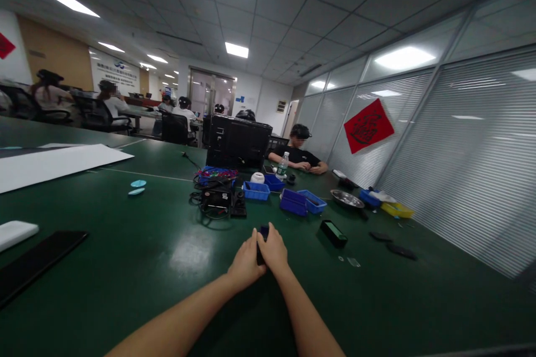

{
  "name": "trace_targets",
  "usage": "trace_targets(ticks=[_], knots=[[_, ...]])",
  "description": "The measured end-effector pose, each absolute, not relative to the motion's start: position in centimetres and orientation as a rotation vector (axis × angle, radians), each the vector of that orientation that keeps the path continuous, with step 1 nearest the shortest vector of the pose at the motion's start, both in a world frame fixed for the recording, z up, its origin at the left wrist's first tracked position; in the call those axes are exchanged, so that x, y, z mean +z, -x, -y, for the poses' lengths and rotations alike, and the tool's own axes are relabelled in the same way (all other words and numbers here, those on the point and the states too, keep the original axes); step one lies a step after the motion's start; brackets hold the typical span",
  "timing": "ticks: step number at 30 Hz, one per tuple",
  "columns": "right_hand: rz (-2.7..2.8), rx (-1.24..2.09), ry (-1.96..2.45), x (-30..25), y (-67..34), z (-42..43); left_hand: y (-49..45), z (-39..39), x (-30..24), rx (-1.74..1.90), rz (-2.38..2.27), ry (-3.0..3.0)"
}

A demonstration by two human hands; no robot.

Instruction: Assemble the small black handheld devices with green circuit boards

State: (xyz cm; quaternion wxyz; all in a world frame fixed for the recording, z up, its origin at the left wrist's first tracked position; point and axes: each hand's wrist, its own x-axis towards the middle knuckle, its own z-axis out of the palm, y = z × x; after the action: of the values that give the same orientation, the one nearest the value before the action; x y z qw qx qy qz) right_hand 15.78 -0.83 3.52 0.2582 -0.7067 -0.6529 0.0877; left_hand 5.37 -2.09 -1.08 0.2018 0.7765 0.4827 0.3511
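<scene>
a: fig. 1, centre; what do the two hands hold?

b: left hand (245,263) and right hand (274,251) pressed side by side, both closed on a small dark block (261,237), black with a bluish upper end; the fingers cover most of it, so its kind cannot be told; it sits between the two palms, over the dark green table top (138,273), in front of the person; whether it touches the table cannot be told.

a: nearest items?

b: to the right of the hands, a black rectangular box (334,233) lying flat, apart from them; beyond the hands, a black device wrapped in dark cables (215,199); behind that, a large black case (238,142) standing upright.

a: further right?

b: open blue plastic bins (298,201) in a loose row; a round metal dish (347,198); a shallow yellow tray (397,210); a clear water bottle with a green label (282,166) near a seated person in a black shirt (299,153) across the table.

a: left side?

b: a large white sheet (50,164); two pale blue oval discs (137,187) just beside each other; a flat black slab (33,261) and a white block (14,232) at the near left edge.

a: background?

b: a red paper square (368,125) fixed on the glass wall at right.
</scene>
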Motion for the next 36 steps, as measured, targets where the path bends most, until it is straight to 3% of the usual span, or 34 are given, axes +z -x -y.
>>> trace_targets(ticks=[7, 25, 36], knots=[[1.922, 0.146, 2.122, 3.9, -16.4, 1.0, -4.0, 0.7, -2.7, 1.064, -1.276, -1.694], [1.676, -0.016, 2.314, 4.1, -19.4, -0.1, -2.5, 0.9, -2.8, 1.054, -1.33, -1.759], [1.387, -0.285, 1.954, 6.0, -21.3, 0.9, -2.1, 0.9, -2.0, 1.021, -1.377, -1.795]])
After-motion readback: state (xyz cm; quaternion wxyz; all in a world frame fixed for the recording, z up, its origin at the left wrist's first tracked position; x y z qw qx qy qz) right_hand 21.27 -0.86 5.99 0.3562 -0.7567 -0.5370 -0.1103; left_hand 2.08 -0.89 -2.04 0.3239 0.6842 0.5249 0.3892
